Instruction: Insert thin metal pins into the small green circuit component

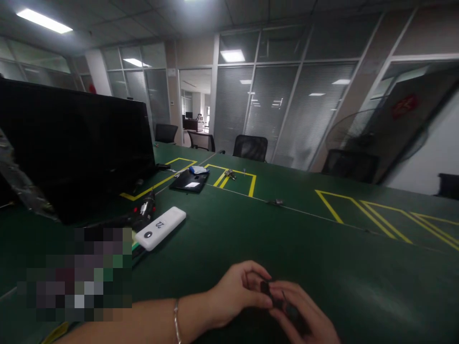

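Close in front of me, both hands meet over a small dark object (291, 310), too dim to tell its kind. My left hand (229, 291), with a silver bangle on its wrist, pinches the object's near-left end between thumb and fingers. From the right, my right hand (311, 310) closes around the other part, its fingertips almost touching those of the left. Part of the object is hidden by the fingers. To the left of the hands a white oblong device (161, 228) marked 22 lies on the green table (222, 229).
A large black monitor (82, 148) stands at the left, with a black and red tool (145, 208) before it. Farther off lie a black tablet-like slab (190, 181), keys (230, 174) and a small dark item (275, 202). The lower left is pixelated. Chairs (251, 147) line the far side.
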Demonstrator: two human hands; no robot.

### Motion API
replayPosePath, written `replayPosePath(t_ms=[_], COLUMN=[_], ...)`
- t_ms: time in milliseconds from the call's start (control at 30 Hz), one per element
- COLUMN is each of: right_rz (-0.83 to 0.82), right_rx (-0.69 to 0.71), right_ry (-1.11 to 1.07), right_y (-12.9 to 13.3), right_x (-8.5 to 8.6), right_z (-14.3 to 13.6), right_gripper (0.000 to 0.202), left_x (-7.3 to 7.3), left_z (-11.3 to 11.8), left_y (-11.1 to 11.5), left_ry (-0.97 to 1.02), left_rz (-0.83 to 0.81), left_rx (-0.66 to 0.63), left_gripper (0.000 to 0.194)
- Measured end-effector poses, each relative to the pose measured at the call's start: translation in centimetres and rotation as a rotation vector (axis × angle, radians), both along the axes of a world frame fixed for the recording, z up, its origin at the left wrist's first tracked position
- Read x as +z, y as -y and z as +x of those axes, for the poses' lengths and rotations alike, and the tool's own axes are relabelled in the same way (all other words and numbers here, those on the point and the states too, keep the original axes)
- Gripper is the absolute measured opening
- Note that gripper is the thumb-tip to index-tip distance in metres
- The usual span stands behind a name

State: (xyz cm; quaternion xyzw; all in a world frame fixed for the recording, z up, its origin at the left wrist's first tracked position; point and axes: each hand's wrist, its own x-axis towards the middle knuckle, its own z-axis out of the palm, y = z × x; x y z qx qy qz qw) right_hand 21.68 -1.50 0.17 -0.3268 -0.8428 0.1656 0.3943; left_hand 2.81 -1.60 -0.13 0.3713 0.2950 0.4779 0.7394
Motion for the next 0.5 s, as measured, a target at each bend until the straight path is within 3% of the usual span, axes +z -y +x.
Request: replayPosePath(t_ms=[300,500], right_rz=[0.007,0.02], right_rx=[0.015,0.043], right_ry=[0.016,0.087], right_y=[2.2,2.3], right_x=[-0.1,-0.4], right_z=[-0.5,-0.2], right_gripper=[0.021,0.025], left_x=[0.3,0.5], left_z=[-0.6,-0.5], left_y=[1.2,2.0], left_ry=[-0.07,-0.274], left_rz=[0.129,0.308], left_rx=[-0.072,-0.131], left_gripper=[0.044,0.035])
